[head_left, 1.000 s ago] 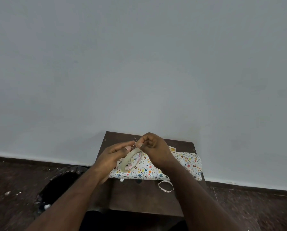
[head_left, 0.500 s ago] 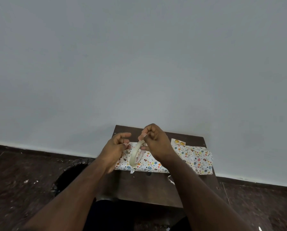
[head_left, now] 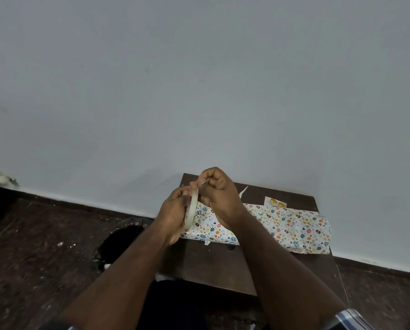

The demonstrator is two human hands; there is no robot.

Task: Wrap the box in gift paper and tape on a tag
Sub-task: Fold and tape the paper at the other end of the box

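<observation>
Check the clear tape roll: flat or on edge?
On edge: the clear tape roll shows only its thin rim, gripped by the left hand above the patterned wrapped box.

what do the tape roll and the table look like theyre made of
Tape roll: looks like clear plastic adhesive tape, glossy and pale, seen nearly edge-on between the left hand and right hand. Table: probably wood or wood laminate, dark brown, matte, flat and hard-edged.

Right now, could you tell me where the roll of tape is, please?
In the head view the roll of tape is held on edge between the left hand and right hand, above the left end of the wrapped box.
</observation>
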